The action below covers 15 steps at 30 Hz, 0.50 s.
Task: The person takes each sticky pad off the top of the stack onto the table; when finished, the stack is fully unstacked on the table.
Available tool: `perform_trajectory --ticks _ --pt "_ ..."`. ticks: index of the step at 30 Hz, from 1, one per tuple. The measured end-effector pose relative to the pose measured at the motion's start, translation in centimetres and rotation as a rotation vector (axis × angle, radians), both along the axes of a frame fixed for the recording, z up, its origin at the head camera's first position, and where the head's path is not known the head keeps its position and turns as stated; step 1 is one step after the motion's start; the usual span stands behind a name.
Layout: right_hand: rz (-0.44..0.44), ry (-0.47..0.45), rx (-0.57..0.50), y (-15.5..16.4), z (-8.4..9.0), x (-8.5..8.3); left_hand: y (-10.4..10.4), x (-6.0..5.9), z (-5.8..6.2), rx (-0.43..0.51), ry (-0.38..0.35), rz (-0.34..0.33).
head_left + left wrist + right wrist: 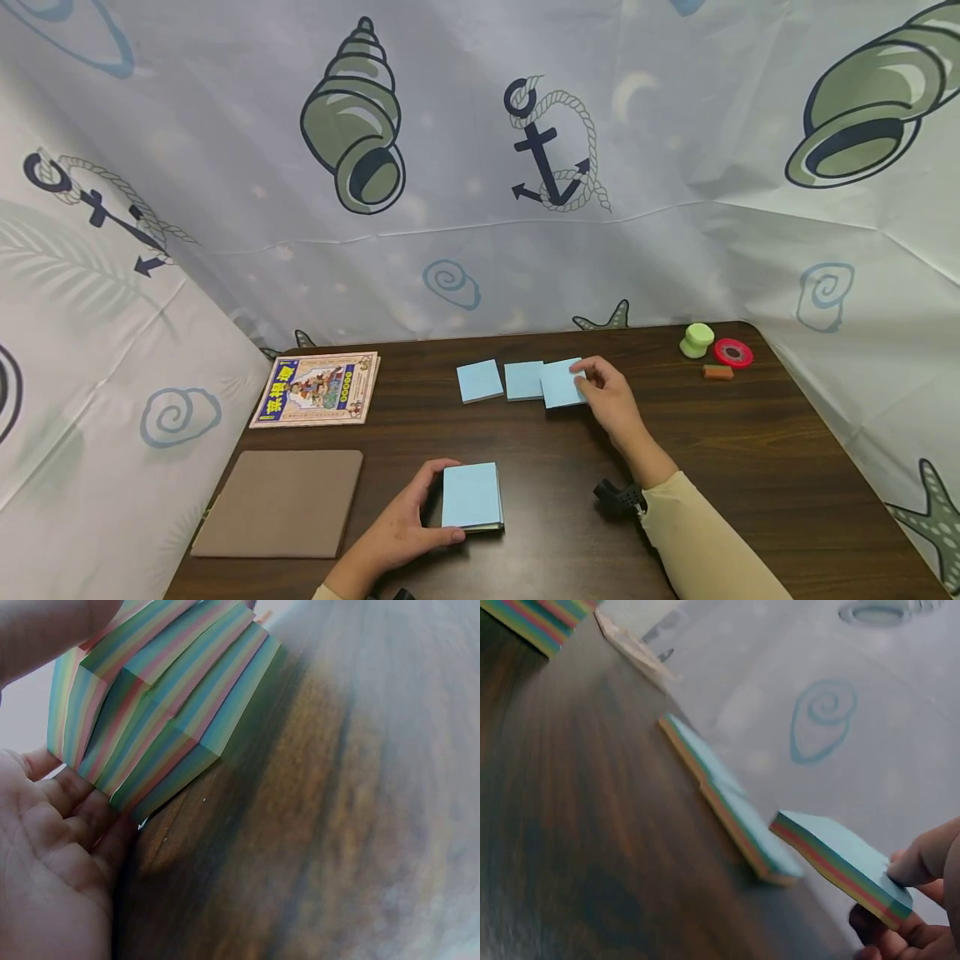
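A stack of sticky note pads (471, 497), light blue on top, is gripped at its left side by my left hand (408, 521). In the left wrist view its striped, multicoloured edges (176, 712) show several pads piled unevenly, with the thumb on one side and fingers on the other. My right hand (611, 396) pinches a single sticky note pad (562, 383) by its right edge. The right wrist view shows this pad (836, 859) tilted and raised off the tabletop. Two more pads, one left (480, 381) and one middle (522, 380), lie flat to its left.
On the dark wooden table (420, 442), a picture booklet (318, 389) and a brown folder-like cover (277, 504) lie at the left. At the back right are a green spool-shaped piece (697, 340), a red ring-shaped item (733, 353) and a small orange-brown block (717, 372). A printed curtain (465, 167) hangs behind.
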State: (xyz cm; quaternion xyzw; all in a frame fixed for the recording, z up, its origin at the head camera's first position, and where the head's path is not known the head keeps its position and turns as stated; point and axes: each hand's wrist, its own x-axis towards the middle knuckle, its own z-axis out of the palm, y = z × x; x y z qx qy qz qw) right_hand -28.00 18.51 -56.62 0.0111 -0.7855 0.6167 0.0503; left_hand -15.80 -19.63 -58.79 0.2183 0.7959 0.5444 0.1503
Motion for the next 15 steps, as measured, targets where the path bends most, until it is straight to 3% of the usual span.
perform_trajectory --ticks 8,15 --pt "-0.06 0.06 -0.022 0.8 -1.8 -0.6 0.0 0.1 0.0 -0.023 0.008 0.004" --pt "-0.096 0.103 0.092 1.4 -2.5 -1.0 0.0 0.1 0.3 -0.032 0.02 0.011"
